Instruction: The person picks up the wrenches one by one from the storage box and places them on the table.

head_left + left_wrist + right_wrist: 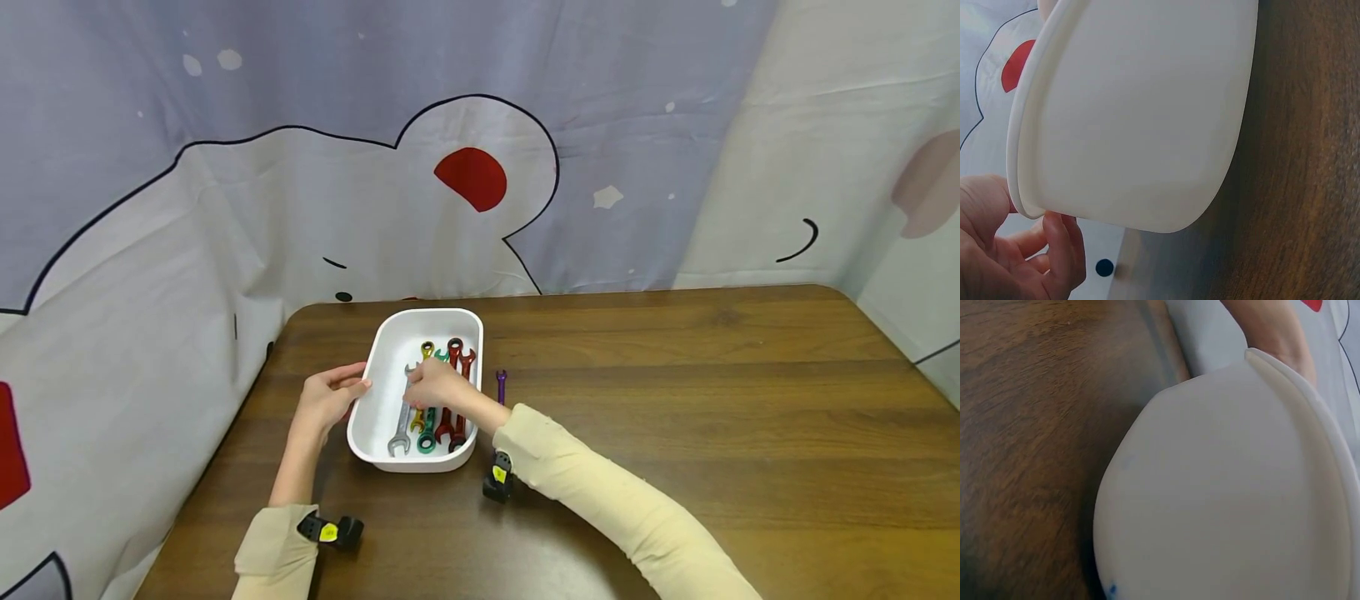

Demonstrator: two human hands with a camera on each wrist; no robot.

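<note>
Both hands at a white tray of wrenches on a wooden table.

We see the right hand point(438, 385) with fingers curled down onto the silver wrench point(402, 414) inside the tray point(390, 346); whether they pinch it we cannot tell. The left hand point(330, 397) has its fingers on the tray's left rim, thumb on top, steadying it. Beside the silver wrench lie 4 more: yellow, green and 2 red. 1 purple wrench point(501, 386) lies on the table point(675, 400) just right of the tray. We judge that wrenches are being arranged in the tray; the next move calls for a firm pinch.
</note>
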